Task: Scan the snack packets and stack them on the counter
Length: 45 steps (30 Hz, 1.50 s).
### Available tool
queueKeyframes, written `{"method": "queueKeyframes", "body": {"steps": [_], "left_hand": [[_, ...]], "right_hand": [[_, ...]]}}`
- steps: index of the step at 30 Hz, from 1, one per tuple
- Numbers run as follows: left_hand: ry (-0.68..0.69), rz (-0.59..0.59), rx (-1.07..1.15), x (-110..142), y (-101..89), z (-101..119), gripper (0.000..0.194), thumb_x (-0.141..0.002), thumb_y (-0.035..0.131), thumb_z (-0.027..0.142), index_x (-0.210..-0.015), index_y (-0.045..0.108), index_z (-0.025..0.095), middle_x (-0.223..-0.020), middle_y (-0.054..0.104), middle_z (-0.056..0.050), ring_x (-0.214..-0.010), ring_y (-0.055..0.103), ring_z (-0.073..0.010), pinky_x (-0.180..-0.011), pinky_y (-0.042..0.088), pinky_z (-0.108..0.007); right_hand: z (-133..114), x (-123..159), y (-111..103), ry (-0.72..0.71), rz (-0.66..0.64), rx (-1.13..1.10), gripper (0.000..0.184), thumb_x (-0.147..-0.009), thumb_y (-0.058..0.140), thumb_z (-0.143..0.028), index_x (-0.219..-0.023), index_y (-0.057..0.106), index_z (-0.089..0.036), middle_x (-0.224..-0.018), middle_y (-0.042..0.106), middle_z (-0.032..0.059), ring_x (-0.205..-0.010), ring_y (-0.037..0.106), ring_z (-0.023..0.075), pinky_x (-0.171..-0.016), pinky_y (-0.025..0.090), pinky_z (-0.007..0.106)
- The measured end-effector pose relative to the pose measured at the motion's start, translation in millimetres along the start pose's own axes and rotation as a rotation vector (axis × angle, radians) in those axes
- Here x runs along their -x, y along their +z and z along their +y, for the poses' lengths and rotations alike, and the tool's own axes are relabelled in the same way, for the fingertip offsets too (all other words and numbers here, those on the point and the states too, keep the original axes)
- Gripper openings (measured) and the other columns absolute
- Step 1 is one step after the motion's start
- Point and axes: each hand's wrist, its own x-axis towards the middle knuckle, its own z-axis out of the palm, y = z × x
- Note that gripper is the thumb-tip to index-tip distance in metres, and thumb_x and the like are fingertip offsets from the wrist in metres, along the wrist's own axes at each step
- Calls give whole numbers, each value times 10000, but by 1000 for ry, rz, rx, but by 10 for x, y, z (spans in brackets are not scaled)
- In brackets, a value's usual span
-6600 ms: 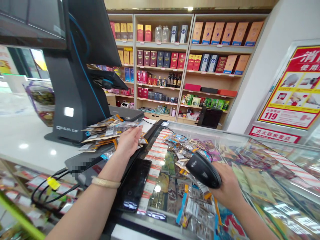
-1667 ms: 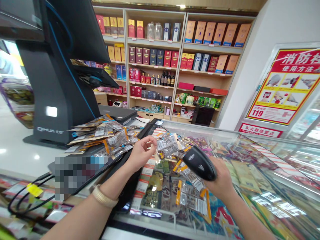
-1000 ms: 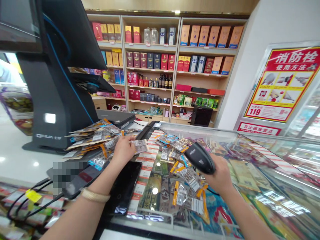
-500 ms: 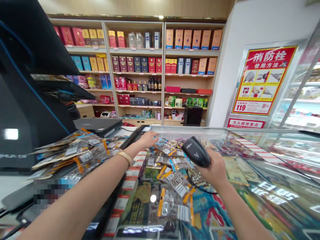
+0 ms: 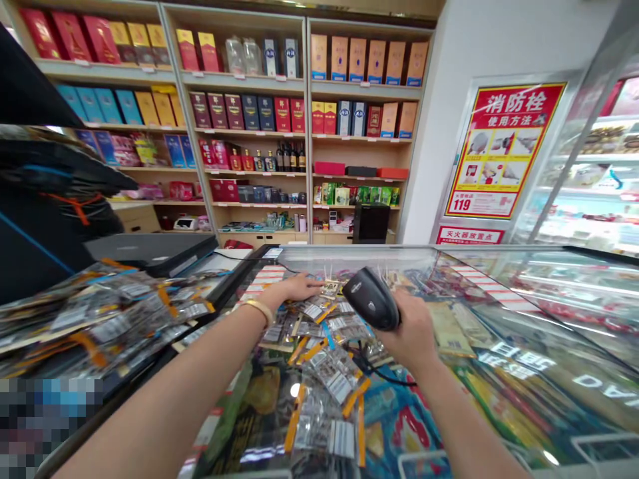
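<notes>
My right hand (image 5: 409,332) is wrapped round a black handheld barcode scanner (image 5: 372,299), held above the glass counter with its head tilted to the upper left. A dark cable curves below it. My left hand (image 5: 299,286), with a gold bangle at the wrist, reaches over the far end of a loose heap of small clear snack packets (image 5: 334,376). Its fingers are stretched out and their tips lie at a small packet with dark print (image 5: 330,287). The packets have orange or blue edges and white barcode labels.
Another pile of similar packets (image 5: 124,313) lies on the left, near a black flat device (image 5: 154,249) and a dark monitor (image 5: 30,86). Through the glass counter top (image 5: 399,251) show colourful bagged goods. Shelves of boxes (image 5: 244,113) stand behind, beside a red fire-hydrant poster (image 5: 506,150).
The view has turned a little to the right. My left hand has come down to the far packets, fingers stretched out. The scanner stays in my right hand.
</notes>
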Motion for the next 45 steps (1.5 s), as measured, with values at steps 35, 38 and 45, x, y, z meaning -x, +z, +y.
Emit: {"method": "queueKeyframes", "body": {"steps": [35, 38, 45], "left_hand": [[-352, 343, 432, 1593, 191, -37, 628, -616, 733, 334, -1218, 646, 176, -1018, 724, -69, -878, 679, -239, -782, 487, -291], [-374, 362, 593, 1613, 180, -22, 718, -557, 762, 270, -1251, 617, 155, -975, 714, -61, -791, 660, -201, -716, 496, -276], [-290, 351, 1137, 1698, 61, -24, 412, -615, 582, 184, -1008, 696, 140, -556, 565, 42, -416, 393, -69, -393, 273, -178]], "right_hand": [[-103, 94, 72, -130, -103, -67, 160, -781, 579, -311, -876, 637, -196, -801, 675, 60, -726, 604, 206, -656, 414, 298], [-145, 91, 53, -158, -133, -80, 135, -793, 564, -308, -836, 622, -195, -726, 635, 39, -670, 575, 188, -634, 396, 289], [-196, 94, 40, -179, -150, -87, 126, -805, 555, -311, -828, 612, -201, -695, 601, 23, -653, 557, 181, -626, 385, 284]]}}
